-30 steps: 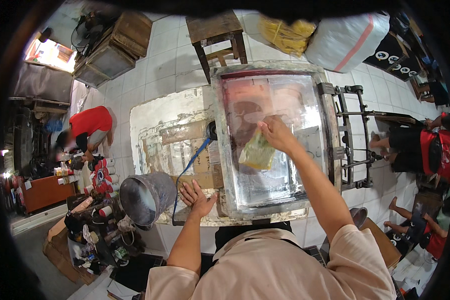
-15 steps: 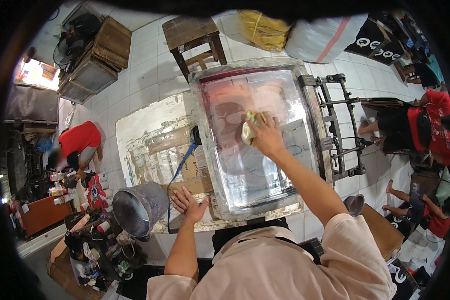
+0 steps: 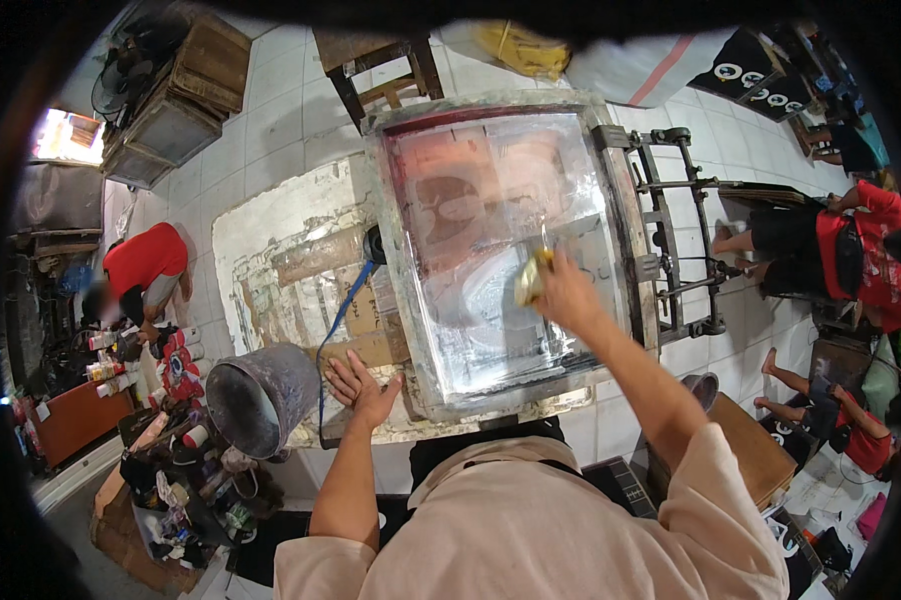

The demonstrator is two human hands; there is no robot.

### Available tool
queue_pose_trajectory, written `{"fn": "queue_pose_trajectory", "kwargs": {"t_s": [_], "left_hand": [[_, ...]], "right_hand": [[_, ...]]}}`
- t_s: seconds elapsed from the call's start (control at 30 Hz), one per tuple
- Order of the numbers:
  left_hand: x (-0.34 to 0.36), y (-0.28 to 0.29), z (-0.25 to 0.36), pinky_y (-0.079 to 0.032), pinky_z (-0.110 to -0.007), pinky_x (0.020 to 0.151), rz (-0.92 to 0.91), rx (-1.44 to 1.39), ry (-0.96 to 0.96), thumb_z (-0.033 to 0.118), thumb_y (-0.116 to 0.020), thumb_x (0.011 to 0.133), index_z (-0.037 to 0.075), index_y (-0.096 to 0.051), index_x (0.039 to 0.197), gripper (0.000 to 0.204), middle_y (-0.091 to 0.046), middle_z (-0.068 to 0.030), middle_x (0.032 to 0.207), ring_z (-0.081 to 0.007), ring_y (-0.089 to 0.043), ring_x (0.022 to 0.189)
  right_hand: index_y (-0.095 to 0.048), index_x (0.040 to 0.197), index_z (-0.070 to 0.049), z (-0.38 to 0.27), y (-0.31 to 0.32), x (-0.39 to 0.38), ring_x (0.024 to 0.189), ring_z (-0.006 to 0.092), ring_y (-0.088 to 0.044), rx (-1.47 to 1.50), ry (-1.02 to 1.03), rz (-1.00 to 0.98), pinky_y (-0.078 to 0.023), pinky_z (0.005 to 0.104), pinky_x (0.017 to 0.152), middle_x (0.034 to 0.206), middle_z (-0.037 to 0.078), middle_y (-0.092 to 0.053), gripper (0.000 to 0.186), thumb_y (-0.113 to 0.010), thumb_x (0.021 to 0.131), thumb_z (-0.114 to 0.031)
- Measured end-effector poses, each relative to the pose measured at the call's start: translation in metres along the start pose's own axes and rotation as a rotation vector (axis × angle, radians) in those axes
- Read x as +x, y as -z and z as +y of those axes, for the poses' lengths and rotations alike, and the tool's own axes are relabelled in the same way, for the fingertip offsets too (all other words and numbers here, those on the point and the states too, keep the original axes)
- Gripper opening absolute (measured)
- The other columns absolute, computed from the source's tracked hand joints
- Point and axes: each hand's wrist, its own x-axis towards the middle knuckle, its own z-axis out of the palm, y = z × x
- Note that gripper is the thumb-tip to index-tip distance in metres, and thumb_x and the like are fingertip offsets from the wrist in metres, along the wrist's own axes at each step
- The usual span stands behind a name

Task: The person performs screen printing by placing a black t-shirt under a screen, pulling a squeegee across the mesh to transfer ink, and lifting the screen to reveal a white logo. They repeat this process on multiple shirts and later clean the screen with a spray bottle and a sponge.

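Observation:
A printing screen (image 3: 511, 398) in a worn, pale frame lies before me, its mesh wet and shiny, with reddish staining toward the far side. My right hand (image 3: 568, 295) is closed around a crumpled yellow-and-white cloth (image 3: 533, 279) against the mesh, right of centre. The fingertips are partly hidden and slightly blurred. To the left, my left hand (image 3: 366, 390) lies with fingers spread on the tape-patched white board (image 3: 271, 220) that extends under the screen. It appears to hold nothing. A blue strap (image 3: 346, 307) runs just beyond its fingers.
A grey-stained bucket (image 3: 261, 402) stands left of my left hand. Metal clamp rails (image 3: 661, 230) border the screen's right side. A wooden stool (image 3: 376, 65) is beyond it. One person in red (image 3: 149, 262) bends at left; others sit or stand at right.
My right hand has wiped the cloth nearer and to the right across the mesh. The left hand stays in about the same place on the board. The whole view has shifted slightly.

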Motion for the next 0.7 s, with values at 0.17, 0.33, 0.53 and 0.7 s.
{"fn": "queue_pose_trajectory", "kwargs": {"t_s": [0.17, 0.33, 0.53, 0.7], "left_hand": [[-0.002, 0.004, 0.003, 0.016, -0.067, 0.113, 0.013, 0.008, -0.011, 0.070, -0.063, 0.087, 0.008, 0.018, 0.160, 0.125, 0.032, -0.0309, 0.160, -0.0540, 0.031, 0.145], [-0.001, 0.001, 0.002, 0.012, -0.066, 0.115, 0.000, 0.067, 0.017, 0.066, -0.061, 0.090, 0.010, 0.023, 0.159, 0.122, 0.034, -0.0294, 0.160, -0.0522, 0.032, 0.145], [0.000, 0.000, 0.001, 0.015, -0.067, 0.114, 0.038, 0.015, -0.017, 0.068, -0.063, 0.088, 0.009, 0.019, 0.160, 0.124, 0.031, -0.0301, 0.160, -0.0537, 0.031, 0.145], [-0.001, -0.002, -0.002, 0.015, -0.068, 0.113, 0.045, 0.002, -0.026, 0.068, -0.064, 0.087, 0.010, 0.018, 0.160, 0.124, 0.032, -0.0296, 0.160, -0.0531, 0.032, 0.145]], "right_hand": [[-0.066, 0.107, 0.000, -0.034, 0.000, -0.078, 0.094, 0.0406, -0.069, 0.115, -0.239, -0.361, -0.058, 0.0493, 0.082, 0.112, 0.023, -0.064, 0.044, -0.076, 0.084, -0.037], [-0.068, 0.104, -0.003, 0.001, 0.007, 0.000, 0.093, 0.0364, -0.070, 0.089, -0.245, -0.094, -0.057, 0.0485, 0.080, 0.099, 0.020, -0.070, 0.048, -0.077, 0.083, -0.045], [-0.072, 0.102, -0.004, 0.010, 0.008, 0.014, 0.092, 0.0376, -0.071, -0.046, -0.120, -0.249, -0.056, 0.0476, 0.084, 0.098, 0.019, -0.072, 0.037, -0.072, 0.087, -0.038], [-0.065, 0.112, -0.003, -0.005, 0.012, -0.083, 0.090, 0.0422, -0.070, 0.117, -0.188, -0.444, -0.056, 0.0498, 0.083, 0.096, 0.021, -0.073, 0.043, -0.071, 0.088, -0.038]]}}
